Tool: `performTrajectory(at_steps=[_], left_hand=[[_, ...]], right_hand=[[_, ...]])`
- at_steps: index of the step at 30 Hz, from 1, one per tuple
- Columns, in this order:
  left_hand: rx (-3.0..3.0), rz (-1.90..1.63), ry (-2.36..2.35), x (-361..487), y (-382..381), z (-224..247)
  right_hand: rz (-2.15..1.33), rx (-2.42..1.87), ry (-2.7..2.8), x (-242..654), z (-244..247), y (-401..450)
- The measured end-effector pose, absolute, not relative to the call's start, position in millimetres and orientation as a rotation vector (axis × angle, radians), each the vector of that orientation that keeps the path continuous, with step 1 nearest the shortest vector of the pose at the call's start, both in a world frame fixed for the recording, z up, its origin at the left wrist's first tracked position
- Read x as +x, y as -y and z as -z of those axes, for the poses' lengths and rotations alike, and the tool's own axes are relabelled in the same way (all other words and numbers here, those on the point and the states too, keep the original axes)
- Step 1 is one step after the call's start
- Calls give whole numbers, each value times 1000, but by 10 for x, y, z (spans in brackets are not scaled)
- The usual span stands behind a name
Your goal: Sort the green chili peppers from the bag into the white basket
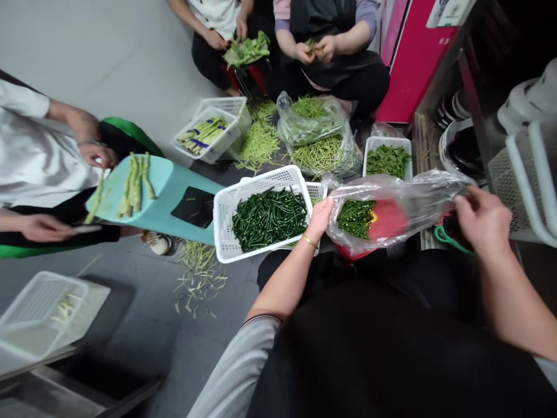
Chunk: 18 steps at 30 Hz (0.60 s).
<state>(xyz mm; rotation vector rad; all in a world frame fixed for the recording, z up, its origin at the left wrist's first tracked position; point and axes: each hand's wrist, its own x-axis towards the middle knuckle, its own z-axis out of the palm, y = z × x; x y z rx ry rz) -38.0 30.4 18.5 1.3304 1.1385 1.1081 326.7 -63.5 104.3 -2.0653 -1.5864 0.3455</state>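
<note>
A clear plastic bag [429,194] is stretched sideways over my lap, with thin green stalks [357,219] at its left part and a red patch showing at its middle. My left hand [321,219], with a gold bangle at the wrist, is closed on the bag's left edge. At the other end, my right hand [483,217] pinches the gathered plastic between thumb and fingers. Just left of my left hand stands a white basket [220,223] of slim dark green chillies [270,219].
A co-worker at left holds a knife [87,229] by a turquoise stool [174,174] bearing green stalks [136,183]. Two people sit opposite, handling greens. Bagged vegetables [317,151], a basket of leaves [387,161] and floor trimmings [198,278] surround me. Shelves stand right.
</note>
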Motion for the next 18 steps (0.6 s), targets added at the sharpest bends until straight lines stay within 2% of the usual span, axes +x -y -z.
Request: performTrajectory(at_steps=[2, 4, 6, 9, 12, 15, 18], left_hand=[[1306, -1091, -1185, -355, -290, -148], [1266, -1066, -1209, -298, -253, -113], [1224, -1026, -1196, -208, -183, -83], [1172, -949, -1191, -85, -75, -39], [1112, -971, -1269, -71, -79, 7], [1048, -1055, -1388, -127, -189, 52], [1020, -1079, -1398, -142, -257, 84]], right_hand=[[-286, -2222, 1812, 3009, -1130, 657], [-505, -2092, 2248, 2576, -1089, 524], [-705, -1807, 2523, 2096, -905, 273], [-643, -1804, 2609, 1613, -459, -76], [-486, -1580, 2803, 1581, -53, -145], [-363, -1440, 2906, 1847, 111, -72], [-549, -1533, 2932, 2195, 95, -133]])
